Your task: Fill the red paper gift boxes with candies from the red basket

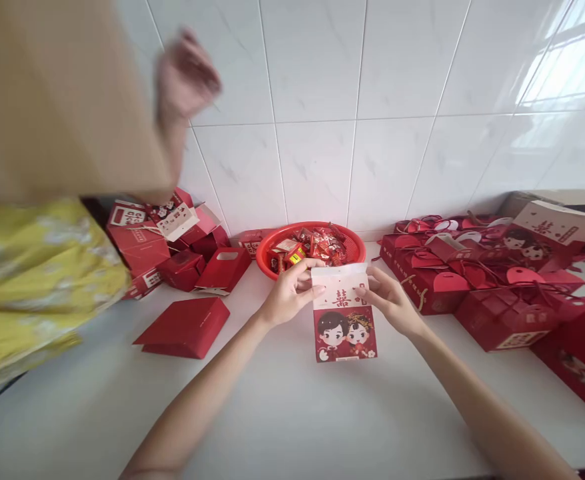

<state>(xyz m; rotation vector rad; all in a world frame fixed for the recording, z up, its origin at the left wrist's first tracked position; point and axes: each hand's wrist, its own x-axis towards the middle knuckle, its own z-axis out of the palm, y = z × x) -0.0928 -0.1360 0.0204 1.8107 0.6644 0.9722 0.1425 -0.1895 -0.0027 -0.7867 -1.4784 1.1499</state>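
Observation:
Between my two hands I hold a red and white paper gift box (345, 333) with two cartoon figures and red characters on its front. Its upper part is white, and it hangs upright above the white table (292, 413). My left hand (292, 293) pinches the box's upper left edge, the thumb on its front. On the upper right edge my right hand (390, 300) grips it the same way. Just behind the box stands a red plastic basket (361, 252) with small red-wrapped sweets (322, 245) in it.
Loose red boxes (185, 327) lie at the left, with more piled behind. Several red boxes with ribbons (437, 287) crowd the right. Another person's blurred hand (187, 77) is raised at upper left, beside a large cardboard box (62, 100) and yellow floral cloth (42, 280). A tiled wall (312, 167) closes the back.

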